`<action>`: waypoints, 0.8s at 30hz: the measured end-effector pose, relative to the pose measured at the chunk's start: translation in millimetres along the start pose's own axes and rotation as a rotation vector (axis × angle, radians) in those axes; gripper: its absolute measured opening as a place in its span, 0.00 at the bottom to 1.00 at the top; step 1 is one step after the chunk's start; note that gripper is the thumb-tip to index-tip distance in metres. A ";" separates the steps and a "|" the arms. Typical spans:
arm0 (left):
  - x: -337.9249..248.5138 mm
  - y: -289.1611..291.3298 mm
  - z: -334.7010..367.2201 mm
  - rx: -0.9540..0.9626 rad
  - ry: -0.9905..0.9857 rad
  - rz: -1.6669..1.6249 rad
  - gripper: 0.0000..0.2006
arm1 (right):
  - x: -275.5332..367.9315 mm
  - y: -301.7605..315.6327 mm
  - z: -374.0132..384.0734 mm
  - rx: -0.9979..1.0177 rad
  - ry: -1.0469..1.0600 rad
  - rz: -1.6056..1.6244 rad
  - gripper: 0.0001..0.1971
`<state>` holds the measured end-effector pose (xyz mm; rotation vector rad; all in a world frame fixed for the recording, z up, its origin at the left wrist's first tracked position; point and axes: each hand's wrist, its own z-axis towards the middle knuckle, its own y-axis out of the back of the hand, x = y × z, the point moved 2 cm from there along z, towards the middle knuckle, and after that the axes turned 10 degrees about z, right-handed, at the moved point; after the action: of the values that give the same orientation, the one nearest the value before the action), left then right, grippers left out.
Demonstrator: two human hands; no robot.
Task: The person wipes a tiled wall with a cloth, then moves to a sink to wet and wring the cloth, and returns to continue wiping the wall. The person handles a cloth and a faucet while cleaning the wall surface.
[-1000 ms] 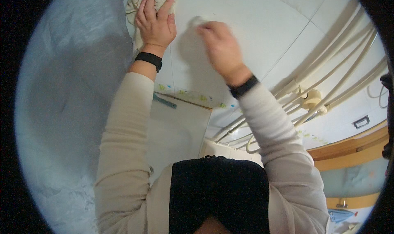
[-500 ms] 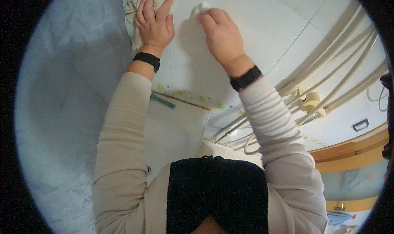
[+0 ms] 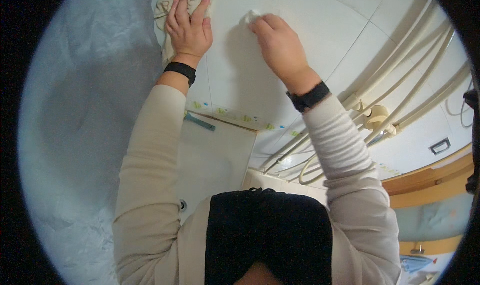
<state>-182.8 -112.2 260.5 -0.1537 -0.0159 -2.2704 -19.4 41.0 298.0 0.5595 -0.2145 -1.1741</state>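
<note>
My left hand (image 3: 190, 32) lies with its fingers spread on a bunched beige cloth with brown line patterns (image 3: 165, 2), at the top left of a white tiled wall (image 3: 235, 70). To its right, my right hand (image 3: 280, 42) is closed in a pinch on a small crumpled white wad (image 3: 251, 16). The wad is against the tiled surface; whether it is tissue or cloth I cannot tell. Each wrist wears a black band, below a pale long sleeve.
A translucent plastic sheet (image 3: 80, 120) hangs along the left. Cream pipes (image 3: 400, 85) with a valve fitting (image 3: 380, 119) run along the right. Between my arms are a strip of small yellow-green stickers (image 3: 245, 119), a white basin (image 3: 215, 155) and a grey-blue handled tool (image 3: 201, 122) at its edge.
My right hand has shifted a little right and down, with the white wad in its fingers. My left hand has stayed on the cloth.
</note>
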 end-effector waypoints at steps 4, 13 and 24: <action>-1.7 0.6 -1.3 0.007 0.008 0.001 0.24 | -18.8 82.1 -19.8 -0.256 0.002 -0.155 0.16; -0.6 -1.3 -2.1 -0.004 -0.009 -0.031 0.25 | 2.1 -44.1 -170.5 0.445 -0.069 0.042 0.12; -4.7 10.0 2.1 0.172 0.053 0.039 0.27 | -22.1 50.4 -66.3 -0.113 -0.090 -0.201 0.15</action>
<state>-171.9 -114.9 261.7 -0.0031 -0.1779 -2.2214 42.2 94.8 271.0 0.4360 -0.1698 -1.3991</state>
